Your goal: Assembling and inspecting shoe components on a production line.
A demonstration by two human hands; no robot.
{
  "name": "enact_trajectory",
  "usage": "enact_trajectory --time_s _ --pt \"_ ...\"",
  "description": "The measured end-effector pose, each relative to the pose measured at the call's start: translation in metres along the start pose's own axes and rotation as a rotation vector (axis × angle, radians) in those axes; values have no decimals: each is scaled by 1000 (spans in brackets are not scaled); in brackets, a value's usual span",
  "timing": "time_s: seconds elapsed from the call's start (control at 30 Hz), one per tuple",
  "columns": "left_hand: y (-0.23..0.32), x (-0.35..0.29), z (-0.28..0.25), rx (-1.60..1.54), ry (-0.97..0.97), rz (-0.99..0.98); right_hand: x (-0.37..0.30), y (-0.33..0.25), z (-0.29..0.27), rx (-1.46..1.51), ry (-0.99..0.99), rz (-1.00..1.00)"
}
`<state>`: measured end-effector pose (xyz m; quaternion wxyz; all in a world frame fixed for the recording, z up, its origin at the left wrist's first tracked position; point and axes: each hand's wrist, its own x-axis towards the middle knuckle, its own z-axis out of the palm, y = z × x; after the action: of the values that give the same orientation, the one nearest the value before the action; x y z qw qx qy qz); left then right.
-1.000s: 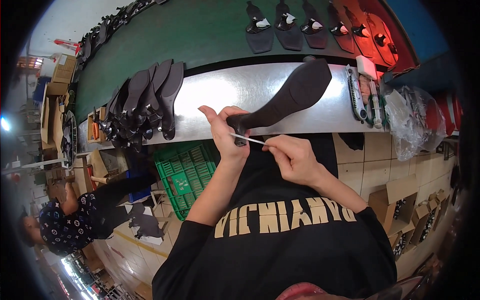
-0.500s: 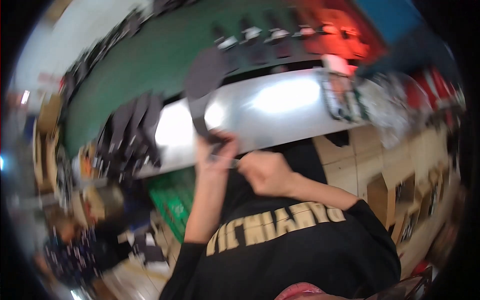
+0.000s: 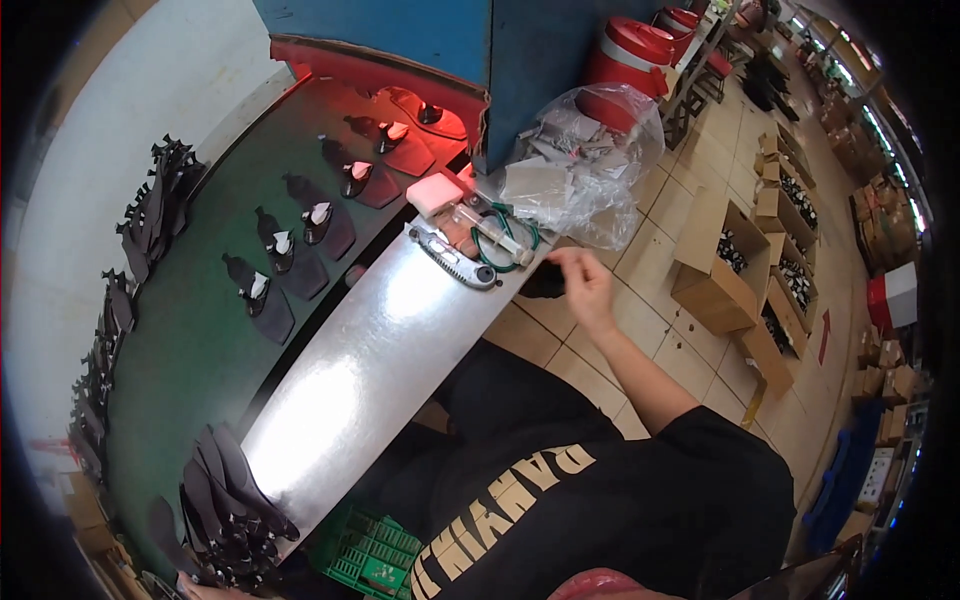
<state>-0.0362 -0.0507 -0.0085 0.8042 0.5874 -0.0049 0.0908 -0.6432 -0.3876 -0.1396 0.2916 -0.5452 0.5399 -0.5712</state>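
My right hand (image 3: 588, 285) is beside the near right corner of the metal table. Its fingertips are pinched together; whatever they hold, if anything, is too small to make out. Next to them hangs something black (image 3: 543, 284) below the table edge. My left hand (image 3: 200, 590) shows only in part at the lower left rim. A dark sandal sole (image 3: 166, 528) stands up from it, its lower end hidden. Beside that hand a pile of dark sandals (image 3: 222, 490) lies at the table's left end. A cutter knife (image 3: 452, 258) rests on the metal table (image 3: 350, 345).
Sandals (image 3: 275, 250) sit in a row on the green conveyor belt (image 3: 185, 340) leading to a blue machine (image 3: 400, 35). A clear plastic bag (image 3: 590, 170) hangs at the table's right end. A green crate (image 3: 370, 550) is below; cartons (image 3: 725, 265) stand on the tiled floor.
The view has swung to the right. My hands, together at a sandal before, are now far apart: the right at the table's right end, the left low by the pile.
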Motion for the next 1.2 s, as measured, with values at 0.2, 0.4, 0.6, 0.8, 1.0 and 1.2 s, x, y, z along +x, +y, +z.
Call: enact_trajectory --time_s 0.2,0.4,0.6,0.8,1.0,1.2 --pt "23 -134 12 394 13 299 57 -4 -25 -359 210 -48" --pt "10 -32 -67 779 -9 585 134 -13 23 -342 132 -358" --pt "11 -70 -38 872 22 627 171 5 48 -555 -213 -141" --pt "47 -128 32 675 20 676 162 7 52 -571 -485 -527" --pt "26 -66 -2 754 -29 1014 101 -118 43 -558 -412 -653" --pt "-60 -152 144 413 -734 221 27 -122 99 -158 -733 -188"
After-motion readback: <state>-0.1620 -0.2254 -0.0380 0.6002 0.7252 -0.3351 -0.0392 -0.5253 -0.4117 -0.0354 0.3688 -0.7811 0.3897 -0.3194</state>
